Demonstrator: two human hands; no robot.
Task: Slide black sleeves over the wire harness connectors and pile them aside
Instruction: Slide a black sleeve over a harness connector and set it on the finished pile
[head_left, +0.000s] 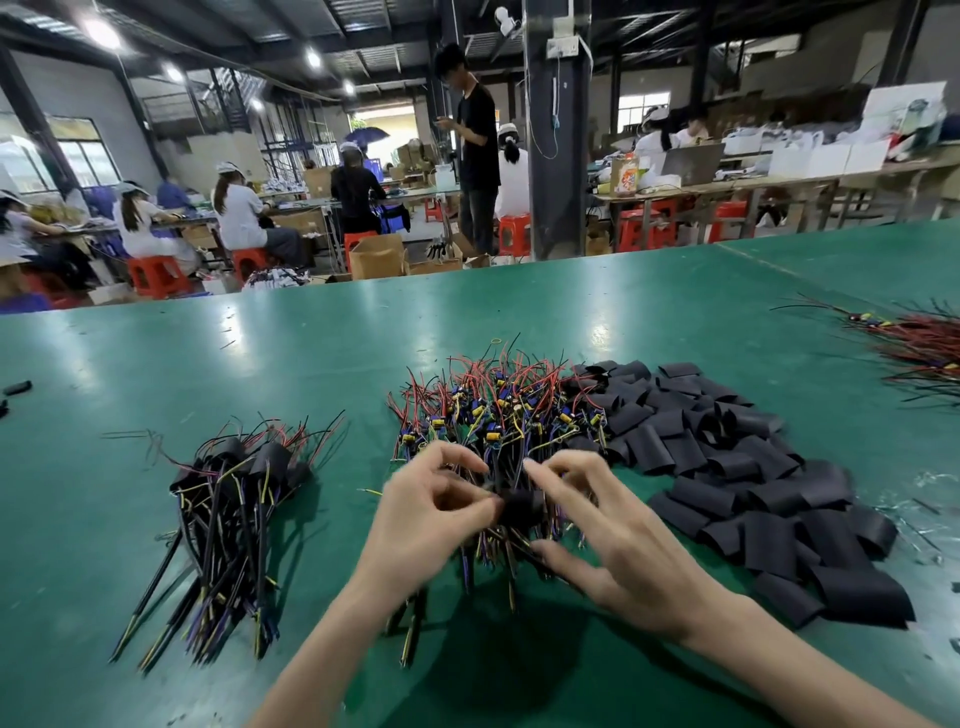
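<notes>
A heap of bare wire harnesses (498, 410) with red and black leads and blue and yellow parts lies at the middle of the green table (649, 317). Right of it spreads a pile of flat black sleeves (737, 467). Between my hands is one black sleeve (519, 506) around a harness, blurred. My left hand (431, 509) pinches its left end with thumb and forefinger. My right hand (602, 525) pinches its right end, the other fingers spread. At the left lies a pile of sleeved harnesses (228, 493).
More red and black wires (914, 348) lie at the table's far right edge. A loose black sleeve (18, 387) sits at the far left. Beyond the table's back edge, people sit at benches on red stools and one person stands.
</notes>
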